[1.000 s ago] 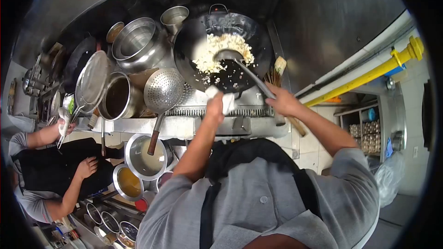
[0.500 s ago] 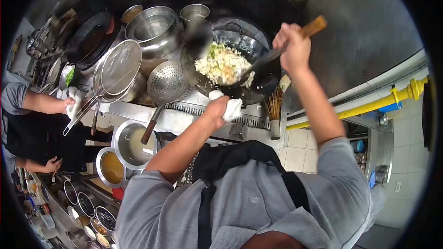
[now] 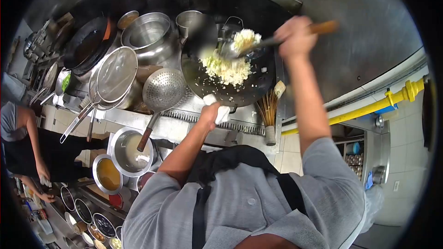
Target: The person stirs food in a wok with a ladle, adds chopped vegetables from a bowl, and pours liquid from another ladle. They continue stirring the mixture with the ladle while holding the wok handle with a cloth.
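A large dark wok (image 3: 256, 80) sits on the range with fried rice (image 3: 228, 70) in it, pale grains with green and yellow bits. My left hand (image 3: 211, 115) is closed around a folded white cloth (image 3: 223, 113) at the wok's near rim. My right hand (image 3: 295, 37) grips a long metal wok ladle (image 3: 265, 43) near its wooden handle end, above the wok's right side. A clump of rice shows by the ladle's head over the far part of the wok. A dark blurred patch hides the wok's upper left edge.
Left of the wok lie a perforated skimmer (image 3: 163, 89), a mesh strainer (image 3: 117, 74) and metal pots (image 3: 147, 30). A bamboo brush (image 3: 268, 113) stands at right. Pots of liquid (image 3: 109, 175) are below left; a co-worker (image 3: 41, 152) stands far left.
The ladle has lifted from the rice toward the wok's far side, and my right hand has moved up slightly. Rice has shifted and spread. The co-worker's arm has dropped away from the strainer handles.
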A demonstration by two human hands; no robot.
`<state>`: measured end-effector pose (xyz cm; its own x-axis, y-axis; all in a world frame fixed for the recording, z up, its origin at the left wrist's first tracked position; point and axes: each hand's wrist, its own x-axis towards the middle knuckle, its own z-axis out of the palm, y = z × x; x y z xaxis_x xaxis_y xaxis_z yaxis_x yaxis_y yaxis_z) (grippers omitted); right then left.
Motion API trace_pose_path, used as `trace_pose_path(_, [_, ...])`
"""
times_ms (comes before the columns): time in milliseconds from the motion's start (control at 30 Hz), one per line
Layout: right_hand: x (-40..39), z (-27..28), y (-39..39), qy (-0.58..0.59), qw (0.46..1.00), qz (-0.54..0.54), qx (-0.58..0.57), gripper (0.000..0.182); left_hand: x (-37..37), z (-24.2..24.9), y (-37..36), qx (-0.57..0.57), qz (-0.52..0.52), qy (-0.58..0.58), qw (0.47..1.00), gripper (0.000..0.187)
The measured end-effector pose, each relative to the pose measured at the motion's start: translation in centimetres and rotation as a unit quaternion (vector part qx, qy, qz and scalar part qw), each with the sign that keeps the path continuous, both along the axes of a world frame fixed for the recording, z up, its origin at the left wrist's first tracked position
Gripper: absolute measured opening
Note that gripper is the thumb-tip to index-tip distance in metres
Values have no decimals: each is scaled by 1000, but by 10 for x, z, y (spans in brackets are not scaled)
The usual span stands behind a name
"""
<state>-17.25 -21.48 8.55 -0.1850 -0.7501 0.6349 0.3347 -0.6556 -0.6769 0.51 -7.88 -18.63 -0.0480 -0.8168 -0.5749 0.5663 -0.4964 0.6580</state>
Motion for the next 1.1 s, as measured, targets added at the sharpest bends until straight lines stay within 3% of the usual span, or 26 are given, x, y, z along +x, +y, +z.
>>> trace_pose_path(67, [13, -72, -11, -22, 983, 68, 169, 24, 0, -19, 5, 4, -3, -11, 1000, 20])
trace_pose_path(100, [13, -46, -4, -44, 979, 78, 181, 23, -1, -23, 8, 12, -7, -18, 1000, 20])
trace_pose_path(200, [2, 19, 24, 12, 980, 102, 170, 21, -8, 57, 51, 47, 3, 43, 998, 18])
trace_pose_path(267, [7, 7, 29, 22, 983, 101, 154, 20, -7, 74, 35, 90, -22, 89, 992, 17])
trace_pose_path(333, [22, -56, 15, 9, 986, -12, 164, 19, 0, 23, 5, 15, -54, 44, 997, 20])
trace_pose_path(367, [21, -76, -3, 15, 988, 0, 156, 18, -1, -10, 5, -10, -19, 19, 1000, 24])
trace_pose_path(400, [17, -66, -20, 10, 989, -1, 150, 18, 2, -60, 11, 5, -29, -94, 995, 24])
trace_pose_path(467, [-6, -36, -36, -51, 987, 30, 149, 21, -2, -17, 79, 38, -10, -43, 998, 21])
trace_pose_path(533, [-34, 8, -28, -34, 980, 125, 152, 26, 1, 38, 117, -20, -7, -91, 996, 24])
trace_pose_path(567, [-30, 14, -6, -20, 984, 90, 150, 26, -2, 51, 123, -62, 18, -91, 994, 26])
trace_pose_path(600, [-22, 13, 20, -2, 987, 57, 152, 27, 0, 44, 102, 75, -14, -22, 997, 25])
trace_pose_path(667, [15, -53, 42, 20, 986, 6, 165, 27, -6, 53, 37, 79, -36, 23, 996, 25])
trace_pose_path(733, [23, -93, 9, -20, 990, 16, 140, 26, -3, -14, 9, 15, -28, -54, 998, 27])
trace_pose_path(767, [19, -82, -5, -46, 988, 34, 143, 26, 0, -15, 23, 11, -38, -136, 990, 29])
trace_pose_path(800, [12, -65, -16, -69, 986, 51, 145, 26, -6, -26, 46, 9, 13, -121, 993, 31])
trace_pose_path(833, [6, -43, -15, -73, 985, 41, 149, 28, -1, -18, 79, 10, -22, -214, 977, 29])
trace_pose_path(867, [-7, -21, -8, -62, 982, 99, 151, 28, 8, 8, 99, 9, -56, -305, 951, 28])
trace_pose_path(900, [-12, -1, 4, -40, 984, 92, 145, 29, 8, 38, 92, 3, -51, -304, 951, 28])
trace_pose_path(967, [1, -10, 44, -16, 988, 53, 144, 27, 2, 84, 81, 67, -6, 7, 998, 28])
trace_pose_path(1000, [18, -41, 49, 24, 987, -26, 156, 26, 2, 73, 51, 90, -27, 58, 994, 22])
trace_pose_path(1033, [24, -71, 40, 14, 990, -15, 141, 25, -1, 40, 26, 45, -50, -32, 997, 21])
trace_pose_path(1100, [29, -90, 13, -17, 990, -5, 141, 26, -1, -7, 10, 15, -16, -85, 996, 24])
